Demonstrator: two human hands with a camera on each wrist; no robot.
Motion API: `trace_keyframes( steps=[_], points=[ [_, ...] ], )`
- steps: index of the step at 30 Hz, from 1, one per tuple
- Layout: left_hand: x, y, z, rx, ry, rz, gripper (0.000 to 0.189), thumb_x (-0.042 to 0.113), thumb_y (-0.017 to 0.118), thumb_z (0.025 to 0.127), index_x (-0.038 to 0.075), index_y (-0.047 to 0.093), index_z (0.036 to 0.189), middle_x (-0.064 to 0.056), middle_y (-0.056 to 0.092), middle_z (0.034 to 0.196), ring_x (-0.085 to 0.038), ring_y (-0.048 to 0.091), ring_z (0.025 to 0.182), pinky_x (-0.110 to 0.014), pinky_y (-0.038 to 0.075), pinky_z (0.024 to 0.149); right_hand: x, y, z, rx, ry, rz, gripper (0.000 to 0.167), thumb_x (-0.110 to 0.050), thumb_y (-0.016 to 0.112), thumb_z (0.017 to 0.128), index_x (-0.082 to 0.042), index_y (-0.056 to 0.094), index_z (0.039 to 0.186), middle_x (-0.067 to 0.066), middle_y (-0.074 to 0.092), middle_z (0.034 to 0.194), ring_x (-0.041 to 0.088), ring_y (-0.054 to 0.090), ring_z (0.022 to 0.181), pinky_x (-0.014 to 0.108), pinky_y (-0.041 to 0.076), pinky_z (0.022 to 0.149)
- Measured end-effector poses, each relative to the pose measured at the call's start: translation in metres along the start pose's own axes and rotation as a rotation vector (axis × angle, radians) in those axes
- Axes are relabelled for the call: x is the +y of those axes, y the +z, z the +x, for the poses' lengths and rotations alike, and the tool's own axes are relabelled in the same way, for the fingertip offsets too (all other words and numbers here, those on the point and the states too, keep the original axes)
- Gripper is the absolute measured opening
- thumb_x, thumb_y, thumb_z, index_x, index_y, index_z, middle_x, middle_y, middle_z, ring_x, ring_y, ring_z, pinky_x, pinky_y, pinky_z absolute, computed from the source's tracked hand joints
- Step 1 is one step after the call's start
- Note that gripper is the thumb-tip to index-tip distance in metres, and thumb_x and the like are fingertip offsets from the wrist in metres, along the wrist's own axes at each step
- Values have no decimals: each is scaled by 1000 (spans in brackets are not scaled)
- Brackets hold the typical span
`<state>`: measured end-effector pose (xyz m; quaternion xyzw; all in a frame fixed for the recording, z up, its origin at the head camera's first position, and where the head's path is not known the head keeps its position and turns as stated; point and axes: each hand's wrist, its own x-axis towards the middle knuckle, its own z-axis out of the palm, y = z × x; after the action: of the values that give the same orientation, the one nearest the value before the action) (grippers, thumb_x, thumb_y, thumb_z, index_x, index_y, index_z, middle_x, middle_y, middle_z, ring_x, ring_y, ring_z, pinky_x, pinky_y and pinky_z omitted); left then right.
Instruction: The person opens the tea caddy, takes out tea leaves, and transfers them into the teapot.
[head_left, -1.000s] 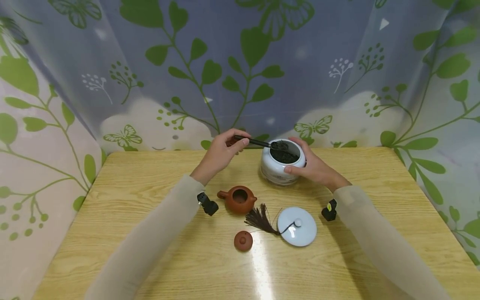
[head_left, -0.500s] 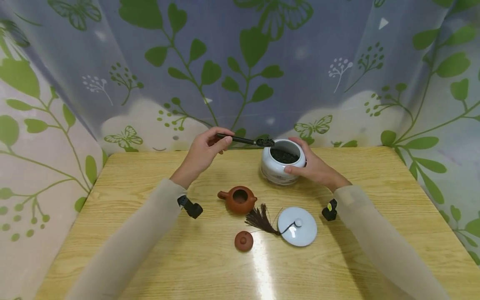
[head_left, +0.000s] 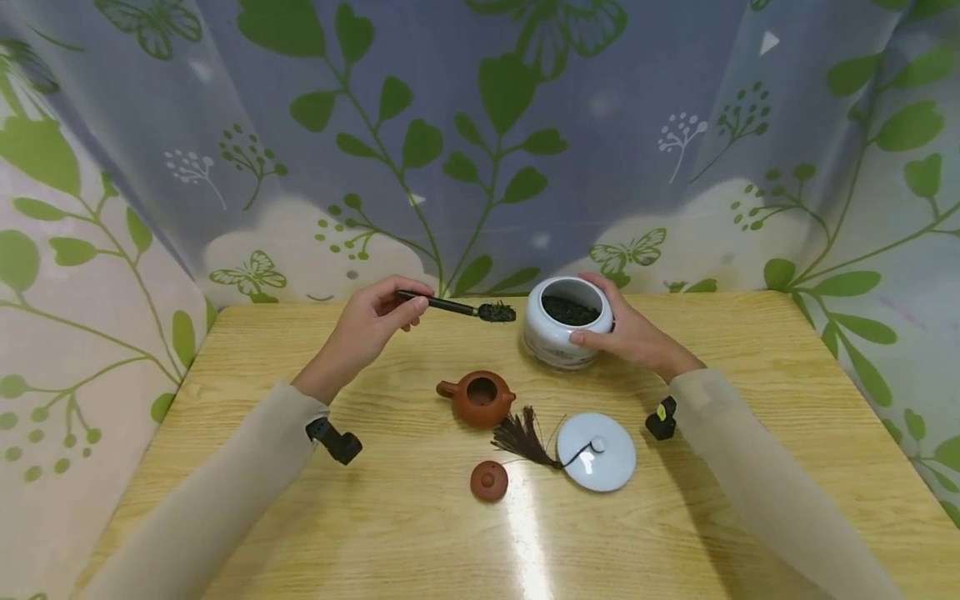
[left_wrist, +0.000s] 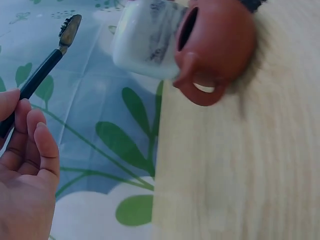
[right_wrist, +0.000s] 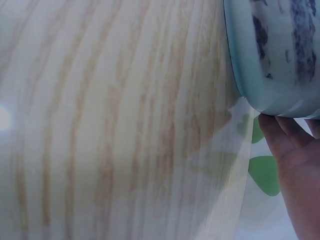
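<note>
We pinched a slim black-handled scoop of dark leaves in our left hand, apart from the round white ceramic jar our right hand gripped near the far edge of the wooden tabletop; bare wood separated jar from reddish-brown clay teapot

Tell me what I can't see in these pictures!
Bottom inside the teapot: head view, shadowed.
Single leaves on the spoon: head view, tiny.
Whole pattern on the jar: right wrist view, cut off by edges.
Fingertips of the right hand: right wrist view, behind the jar.
</note>
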<state>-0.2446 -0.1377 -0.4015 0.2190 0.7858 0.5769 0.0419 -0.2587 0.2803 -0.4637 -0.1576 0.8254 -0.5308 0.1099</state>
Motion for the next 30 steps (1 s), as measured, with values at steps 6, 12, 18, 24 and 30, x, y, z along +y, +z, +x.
trace_keyframes(
  steps=[6, 12, 18, 24, 30],
  points=[
    [-7, -5, -15, -1, -15, -4, 27, 17, 64, 112, 3, 70, 135, 0, 68, 100, -16, 64, 87, -28, 55, 82, 1, 0, 1, 1, 4, -7, 102, -18, 79, 99, -25, 12, 175, 16, 34, 170, 40, 39, 155, 65, 26, 127],
    [-16, -9, -29, -7, -35, -1, 29, 18, 65, 112, 1, 69, 135, -1, 68, 103, -17, 64, 87, -28, 56, 81, 0, 0, 0, -1, 9, -12, 103, -20, 80, 99, -26, 11, 175, 16, 33, 171, 41, 39, 155, 65, 27, 126],
    [-27, -12, -41, -17, -81, 41, 30, 23, 67, 111, 4, 70, 134, -1, 69, 103, -18, 66, 87, -34, 58, 82, -1, 0, 0, -2, 5, -4, 103, -20, 80, 99, -25, 11, 175, 16, 33, 171, 40, 39, 156, 65, 26, 127],
    [-36, -12, -50, -35, -100, 71, 28, 23, 68, 111, 6, 71, 133, -7, 69, 103, -38, 64, 92, -42, 58, 81, -3, -1, -1, 2, 8, -12, 103, -20, 80, 99, -26, 11, 175, 15, 33, 172, 41, 38, 156, 66, 25, 127],
    [-45, -11, -56, -53, -112, 88, 29, 22, 67, 111, 5, 71, 134, -24, 68, 115, -45, 63, 95, -43, 58, 81, -2, -1, -1, 3, 6, -19, 104, -20, 80, 98, -25, 11, 176, 16, 34, 172, 41, 37, 157, 67, 22, 129]
  ],
)
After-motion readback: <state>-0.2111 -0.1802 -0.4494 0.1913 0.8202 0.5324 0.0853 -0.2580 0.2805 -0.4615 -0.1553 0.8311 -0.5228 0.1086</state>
